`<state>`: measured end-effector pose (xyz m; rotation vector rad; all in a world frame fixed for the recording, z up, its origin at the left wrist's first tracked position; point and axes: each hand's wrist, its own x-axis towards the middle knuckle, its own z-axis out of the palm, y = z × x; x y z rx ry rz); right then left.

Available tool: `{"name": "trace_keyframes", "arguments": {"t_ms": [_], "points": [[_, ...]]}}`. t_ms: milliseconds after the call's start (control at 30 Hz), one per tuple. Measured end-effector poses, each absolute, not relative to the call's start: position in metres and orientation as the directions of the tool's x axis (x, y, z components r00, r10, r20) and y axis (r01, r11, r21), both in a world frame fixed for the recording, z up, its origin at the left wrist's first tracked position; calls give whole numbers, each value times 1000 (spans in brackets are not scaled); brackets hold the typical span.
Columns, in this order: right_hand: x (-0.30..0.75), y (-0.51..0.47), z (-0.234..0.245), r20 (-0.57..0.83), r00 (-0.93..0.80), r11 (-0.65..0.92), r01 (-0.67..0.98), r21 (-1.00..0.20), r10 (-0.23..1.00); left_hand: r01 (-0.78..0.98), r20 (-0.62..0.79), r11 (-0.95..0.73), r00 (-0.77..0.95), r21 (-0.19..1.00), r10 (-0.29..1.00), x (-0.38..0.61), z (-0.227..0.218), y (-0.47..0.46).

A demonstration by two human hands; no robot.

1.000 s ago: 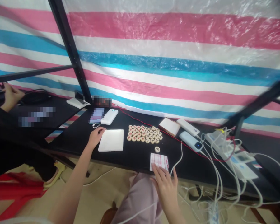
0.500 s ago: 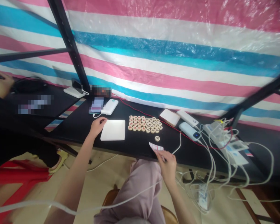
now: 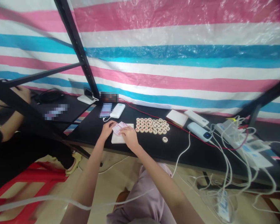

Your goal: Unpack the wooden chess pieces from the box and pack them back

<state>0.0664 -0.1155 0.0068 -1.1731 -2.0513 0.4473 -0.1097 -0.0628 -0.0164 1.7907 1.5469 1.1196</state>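
Note:
Several round Chinese chess pieces (image 3: pixel 151 126) stand in rows on the black table, with one single piece (image 3: pixel 165 139) apart in front of them. Over a white shallow box (image 3: pixel 118 139) is a folded pink-and-white sheet (image 3: pixel 118 127) with reddish lines. My right hand (image 3: pixel 130 137) pinches the sheet at its right side, covering part of the box. At the sheet's left edge, my left hand (image 3: pixel 106 130) has its fingers curled closed by the box's far left corner; they appear to grip the sheet, partly hidden.
A phone (image 3: pixel 106 109) and white power bank (image 3: pixel 118 110) lie behind the box. To the right are a flat box (image 3: pixel 176 118), more power banks (image 3: pixel 198 131) and tangled white cables (image 3: pixel 226 161). A red cable crosses the table. Another person's arm (image 3: pixel 15 118) is at left.
My right hand has carried the folded sheet leftward from the table's front edge to above the white box. My left hand has stayed by the box's left side. The view has shifted slightly.

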Motion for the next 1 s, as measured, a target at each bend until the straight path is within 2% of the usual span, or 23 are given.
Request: {"name": "trace_keyframes", "arguments": {"t_ms": [100, 233, 333, 500, 633, 733, 833, 933, 1000], "points": [[74, -111, -5, 374, -384, 534, 553, -639, 845, 527, 248, -218, 15, 821, 969, -109, -17, -62], [95, -109, -4, 357, -574, 639, 419, -645, 737, 533, 244, -234, 53, 813, 968, -109, -20, -60], [106, -109, -2, 363, -627, 673, 371, -639, 690, 558, 247, -240, 63, 794, 967, -110, -22, -58], [112, -110, -3, 368, -609, 687, 445, -575, 703, 580, 223, -215, 59, 786, 973, -110, -22, -58], [114, -117, 0, 394, -612, 722, 506, -472, 686, 562, 220, -224, 77, 796, 972, -109, -20, -59], [123, -137, 5, 464, -570, 733, 562, -383, 678, 553, 220, -230, 85, 801, 972, -109, -18, -61], [149, -161, 5, 541, -392, 614, 720, -324, 745, 548, 208, -227, 98, 805, 973, -109, -18, -62], [188, -177, -3, 548, -99, 307, 903, -300, 830, 547, 198, -243, 140, 801, 970, -110, -18, -61], [215, -181, -10, 519, 20, 136, 956, -261, 855, 543, 197, -261, 174, 798, 965, -110, -17, -61]]}}
